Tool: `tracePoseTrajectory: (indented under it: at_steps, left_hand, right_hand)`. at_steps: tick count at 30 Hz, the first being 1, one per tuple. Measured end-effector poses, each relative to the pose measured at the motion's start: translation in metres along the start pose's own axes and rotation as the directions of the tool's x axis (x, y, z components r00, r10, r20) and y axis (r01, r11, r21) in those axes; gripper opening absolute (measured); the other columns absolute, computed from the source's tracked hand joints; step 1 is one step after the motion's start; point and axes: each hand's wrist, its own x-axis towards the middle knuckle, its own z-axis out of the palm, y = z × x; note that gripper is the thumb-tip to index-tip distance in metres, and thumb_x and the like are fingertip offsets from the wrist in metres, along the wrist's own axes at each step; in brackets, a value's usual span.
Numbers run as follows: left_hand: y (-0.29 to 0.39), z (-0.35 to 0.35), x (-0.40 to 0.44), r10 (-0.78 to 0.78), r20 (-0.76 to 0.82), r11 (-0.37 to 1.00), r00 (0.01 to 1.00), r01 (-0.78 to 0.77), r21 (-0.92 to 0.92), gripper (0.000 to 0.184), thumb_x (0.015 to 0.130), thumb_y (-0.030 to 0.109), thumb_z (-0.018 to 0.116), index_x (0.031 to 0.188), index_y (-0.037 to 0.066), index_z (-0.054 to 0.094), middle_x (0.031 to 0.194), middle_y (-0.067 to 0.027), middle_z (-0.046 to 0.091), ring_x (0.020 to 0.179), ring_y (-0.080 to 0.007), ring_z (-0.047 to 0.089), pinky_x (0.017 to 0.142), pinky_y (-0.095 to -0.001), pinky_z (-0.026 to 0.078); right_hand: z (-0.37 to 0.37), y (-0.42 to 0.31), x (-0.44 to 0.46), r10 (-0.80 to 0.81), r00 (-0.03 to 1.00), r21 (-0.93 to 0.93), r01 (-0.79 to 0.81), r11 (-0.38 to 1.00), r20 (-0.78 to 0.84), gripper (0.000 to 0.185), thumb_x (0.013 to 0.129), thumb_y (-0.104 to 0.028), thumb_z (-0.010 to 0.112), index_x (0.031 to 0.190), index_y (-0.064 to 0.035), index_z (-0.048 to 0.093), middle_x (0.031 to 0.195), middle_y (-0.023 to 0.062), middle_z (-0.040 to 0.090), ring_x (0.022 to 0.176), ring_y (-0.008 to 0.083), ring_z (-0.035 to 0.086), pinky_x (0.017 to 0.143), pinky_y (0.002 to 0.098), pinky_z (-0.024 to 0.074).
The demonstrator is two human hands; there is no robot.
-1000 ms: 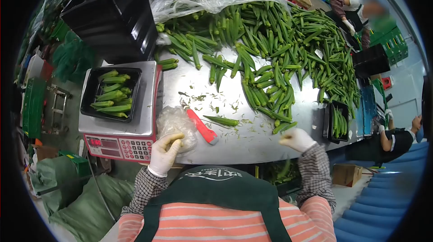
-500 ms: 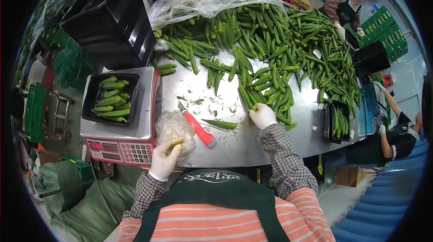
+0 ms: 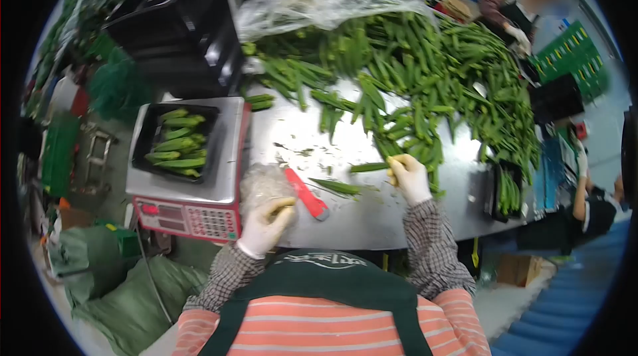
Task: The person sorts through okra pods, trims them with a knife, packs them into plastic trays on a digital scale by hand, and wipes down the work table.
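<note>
My right hand (image 3: 409,178), in a white glove, pinches the end of a single okra pod (image 3: 369,167) in front of the pile. The gloved left hand (image 3: 267,224) is near the table's front edge, thumb and fingertips curled close together beside a crumpled clear plastic bag (image 3: 263,186); whether it holds anything is too small to tell. A red-handled knife (image 3: 306,194) lies between my hands, with another okra pod (image 3: 337,186) next to it. On the scale (image 3: 228,137) at the left sits a black tray (image 3: 211,131) of okra.
A large okra pile (image 3: 425,57) covers the back and right of the metal table, partly under plastic film (image 3: 325,4). Black crates (image 3: 179,30) stand behind the scale. At the right is a small okra-filled tray (image 3: 497,206). Two other people are at the far right.
My right hand came in from the right to the okra and now holds one pod, slightly drawn toward me. The left hand stays beside the bag. The view has shifted slightly.
</note>
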Motion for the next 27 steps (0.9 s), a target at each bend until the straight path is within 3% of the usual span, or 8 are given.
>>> tracePoseTrajectory:
  at_steps: [6, 9, 11, 13, 14, 19, 22, 27]
  left_hand:
    - [0.045, 0.011, 0.019, 0.41, -0.056, 0.886, 0.911, -0.382, 0.263, 0.044, 0.076, 0.007, 0.067, 0.117, 0.001, 0.054, 0.107, -0.0141, 0.058, 0.081, -0.0171, 0.06, 0.073, -0.0277, 0.049]
    - [0.055, 0.0, 0.024, 0.41, -0.076, 0.881, 0.909, -0.374, 0.291, 0.04, 0.074, 0.003, 0.067, 0.112, 0.001, 0.056, 0.101, -0.0118, 0.06, 0.081, -0.0182, 0.061, 0.072, -0.0283, 0.049]
    - [0.049, -0.022, 0.023, 0.382, -0.146, 0.903, 0.913, -0.335, 0.267, 0.036, 0.077, 0.0, 0.065, 0.111, 0.0, 0.056, 0.101, -0.0092, 0.058, 0.087, -0.0135, 0.058, 0.075, -0.0254, 0.048]
    - [0.083, -0.059, 0.023, 0.32, -0.438, 0.925, 0.84, -0.377, -0.048, 0.023, 0.083, -0.001, 0.06, 0.106, 0.001, 0.058, 0.088, -0.0066, 0.062, 0.072, -0.0115, 0.057, 0.066, -0.0233, 0.049]
    - [0.098, -0.08, 0.021, 0.134, -0.588, 0.94, 0.798, -0.29, -0.18, 0.023, 0.084, 0.002, 0.06, 0.107, 0.001, 0.058, 0.088, -0.0077, 0.063, 0.065, -0.0097, 0.057, 0.059, -0.0208, 0.047]
    - [0.088, -0.178, 0.022, -0.008, -0.594, 0.992, 0.804, -0.067, -0.103, 0.043, 0.082, 0.012, 0.064, 0.117, -0.008, 0.049, 0.094, -0.0129, 0.063, 0.059, -0.0079, 0.056, 0.049, -0.0173, 0.043]
    - [0.084, -0.195, -0.002, 0.069, -0.793, 0.997, 0.606, -0.022, 0.07, 0.06, 0.082, 0.012, 0.065, 0.129, -0.011, 0.037, 0.113, -0.0202, 0.056, 0.06, -0.0107, 0.058, 0.045, -0.0181, 0.042]
    - [0.079, -0.233, -0.068, 0.231, -0.916, 0.968, 0.328, -0.176, 0.181, 0.038, 0.087, 0.012, 0.059, 0.121, -0.003, 0.05, 0.112, -0.0126, 0.06, 0.069, -0.0078, 0.057, 0.056, -0.0178, 0.043]
  right_hand:
    - [0.061, -0.088, -0.04, -0.305, 0.867, -0.234, 0.416, 0.879, 0.395, 0.01, 0.084, -0.008, 0.058, 0.09, -0.0018, 0.063, 0.067, 0.0066, 0.062, 0.059, 0.0101, 0.058, 0.055, 0.025, 0.047]
    - [0.104, -0.117, -0.062, -0.603, 0.55, -0.025, 0.75, 0.661, 0.578, 0.021, 0.08, -0.007, 0.064, 0.101, -0.003, 0.062, 0.076, 0.0072, 0.063, 0.066, 0.0099, 0.059, 0.059, 0.0238, 0.0476]
    - [0.112, -0.137, -0.068, -0.558, 0.601, 0.043, 0.657, 0.752, 0.573, 0.031, 0.08, -0.006, 0.066, 0.109, -0.003, 0.058, 0.08, 0.0064, 0.063, 0.065, 0.0092, 0.057, 0.06, 0.023, 0.0475]
    - [0.117, -0.141, -0.063, -0.577, 0.609, 0.061, 0.657, 0.751, 0.545, 0.045, 0.079, -0.006, 0.067, 0.121, -0.0026, 0.051, 0.083, 0.0047, 0.062, 0.063, 0.008, 0.055, 0.061, 0.0217, 0.0472]
    - [0.118, -0.136, -0.059, -0.563, 0.606, 0.045, 0.657, 0.752, 0.562, 0.044, 0.079, -0.006, 0.067, 0.12, -0.0027, 0.052, 0.083, 0.005, 0.062, 0.063, 0.008, 0.055, 0.061, 0.0216, 0.0472]
    - [0.12, -0.12, -0.057, -0.511, 0.576, -0.001, 0.664, 0.747, 0.638, 0.036, 0.08, -0.007, 0.065, 0.115, -0.0019, 0.056, 0.084, 0.0061, 0.062, 0.065, 0.0093, 0.056, 0.062, 0.0224, 0.0479]
    - [0.119, -0.121, -0.053, -0.521, 0.586, -0.035, 0.685, 0.728, 0.62, 0.032, 0.081, -0.008, 0.065, 0.111, -0.0014, 0.058, 0.082, 0.0069, 0.062, 0.066, 0.0107, 0.058, 0.062, 0.0237, 0.0484]
    - [0.122, -0.124, -0.042, -0.471, 0.623, -0.152, 0.688, 0.71, 0.624, 0.027, 0.081, -0.009, 0.064, 0.107, -0.0008, 0.06, 0.08, 0.0092, 0.063, 0.067, 0.0132, 0.059, 0.063, 0.0248, 0.0486]
